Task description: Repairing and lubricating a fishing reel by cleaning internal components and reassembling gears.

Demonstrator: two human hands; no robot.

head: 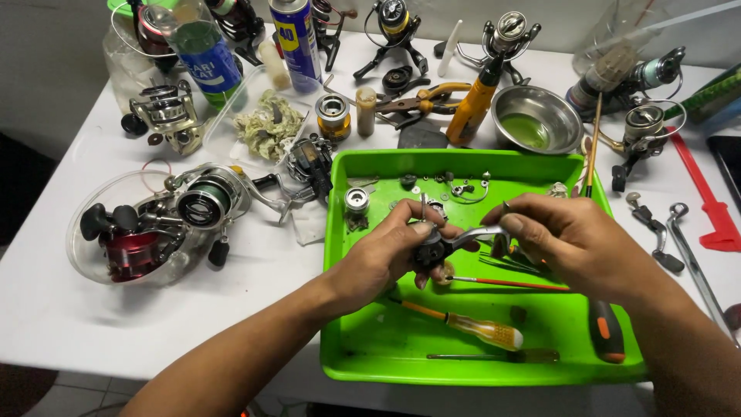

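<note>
Over the green tray [386, 363] my left hand [386, 251] grips a dark fishing reel body [432, 249]. My right hand [567, 235] pinches the reel's silver stem [486, 232] from the right, fingers closed on it. Both hands meet above the middle of the tray. Beneath them lie a yellow-handled screwdriver [482, 330], a thin red-handled tool [509, 283], a small spool [356, 201] and several tiny metal parts [463, 185]. What sits under my palms is hidden.
Around the tray on the white table [62, 309] are several fishing reels [197, 205], a steel bowl [536, 120], a spray can [297, 38], a bottle [202, 54], pliers [424, 100], an orange-and-black screwdriver [606, 332] and reel handles [691, 247] at right.
</note>
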